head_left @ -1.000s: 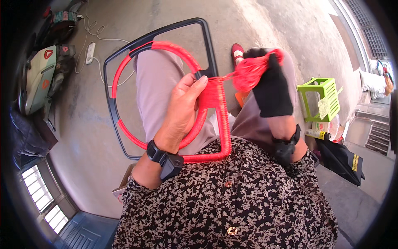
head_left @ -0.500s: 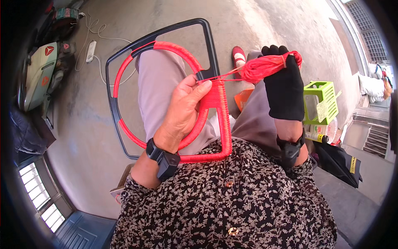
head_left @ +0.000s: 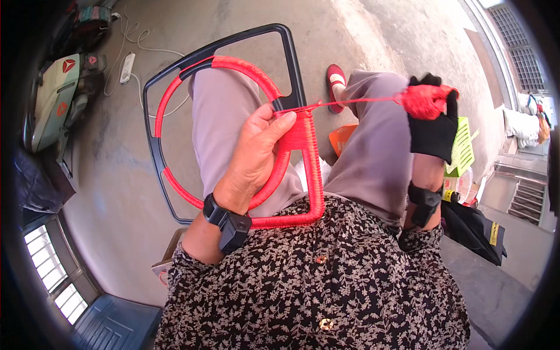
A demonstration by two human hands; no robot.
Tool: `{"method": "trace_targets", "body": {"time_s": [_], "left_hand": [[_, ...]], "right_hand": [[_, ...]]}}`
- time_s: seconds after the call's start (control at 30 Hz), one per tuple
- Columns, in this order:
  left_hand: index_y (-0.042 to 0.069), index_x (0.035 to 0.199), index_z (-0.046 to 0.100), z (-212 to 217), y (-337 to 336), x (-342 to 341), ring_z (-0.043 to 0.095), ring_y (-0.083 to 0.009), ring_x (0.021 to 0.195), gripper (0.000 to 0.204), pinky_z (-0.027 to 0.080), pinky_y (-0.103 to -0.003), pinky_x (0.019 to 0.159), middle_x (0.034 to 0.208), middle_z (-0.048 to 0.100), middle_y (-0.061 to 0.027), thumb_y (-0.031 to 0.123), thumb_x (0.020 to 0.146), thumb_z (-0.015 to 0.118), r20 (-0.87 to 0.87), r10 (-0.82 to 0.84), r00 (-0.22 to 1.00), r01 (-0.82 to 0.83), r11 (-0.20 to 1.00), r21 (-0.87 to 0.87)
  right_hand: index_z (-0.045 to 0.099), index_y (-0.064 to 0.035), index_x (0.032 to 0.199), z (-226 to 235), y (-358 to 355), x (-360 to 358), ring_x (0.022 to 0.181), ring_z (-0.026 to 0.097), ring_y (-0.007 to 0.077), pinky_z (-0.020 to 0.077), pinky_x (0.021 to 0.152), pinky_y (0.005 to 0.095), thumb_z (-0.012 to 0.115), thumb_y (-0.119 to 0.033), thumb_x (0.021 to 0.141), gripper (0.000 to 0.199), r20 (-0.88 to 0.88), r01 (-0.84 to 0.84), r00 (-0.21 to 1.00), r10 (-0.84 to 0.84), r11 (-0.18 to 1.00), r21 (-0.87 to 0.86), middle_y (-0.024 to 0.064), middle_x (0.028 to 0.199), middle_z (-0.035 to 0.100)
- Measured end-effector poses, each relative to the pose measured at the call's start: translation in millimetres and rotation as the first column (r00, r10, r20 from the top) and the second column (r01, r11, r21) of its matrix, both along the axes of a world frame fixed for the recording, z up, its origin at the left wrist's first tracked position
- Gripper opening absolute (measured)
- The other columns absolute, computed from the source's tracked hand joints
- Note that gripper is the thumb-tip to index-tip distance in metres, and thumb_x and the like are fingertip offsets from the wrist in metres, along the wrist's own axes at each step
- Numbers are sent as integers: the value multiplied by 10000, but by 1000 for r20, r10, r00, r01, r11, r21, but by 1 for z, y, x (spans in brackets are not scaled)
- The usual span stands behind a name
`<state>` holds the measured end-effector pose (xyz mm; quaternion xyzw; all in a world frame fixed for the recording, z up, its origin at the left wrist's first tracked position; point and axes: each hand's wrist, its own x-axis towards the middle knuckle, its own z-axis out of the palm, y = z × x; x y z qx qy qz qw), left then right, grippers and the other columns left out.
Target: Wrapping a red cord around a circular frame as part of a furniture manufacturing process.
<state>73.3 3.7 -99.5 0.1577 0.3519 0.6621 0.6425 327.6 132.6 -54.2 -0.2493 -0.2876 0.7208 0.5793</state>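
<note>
Beside right hand: green crate, black bag; floor power strip.

The frame is lying across the lap, the left hand gripping its middle, the cord bundle sitting in the right hand off to its right
</note>
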Motion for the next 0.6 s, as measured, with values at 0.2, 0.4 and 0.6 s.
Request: {"method": "trace_targets", "body": {"time_s": [0.2,0.4,0.6], "left_hand": [[9,1127,573,6,-2,-2,634,-127,913,217,510,-285,852,1050,657,-71,80,922,569,34,13,999,-12,1000,-26],[-1,1092,574,13,-1,-3,647,-168,906,198,516,-311,847,1011,666,-118,113,931,556,29,-42,999,44,996,-72],[-14,1090,572,17,0,-3,655,-195,905,211,526,-318,832,1003,667,-134,125,931,557,58,-102,993,105,993,-50]], "right_hand": [[510,27,1228,-1,5,64,923,611,165,487,776,283,535,-159,907,372,-43,117,992,-119,992,-41,101,1072,629],[501,31,1239,12,6,47,878,614,151,495,727,282,523,-158,911,379,68,-20,998,20,1000,-4,95,1051,625],[493,35,1249,3,-19,-57,833,618,136,502,679,281,511,-156,915,386,558,-556,673,486,830,-52,90,1030,621]]}}
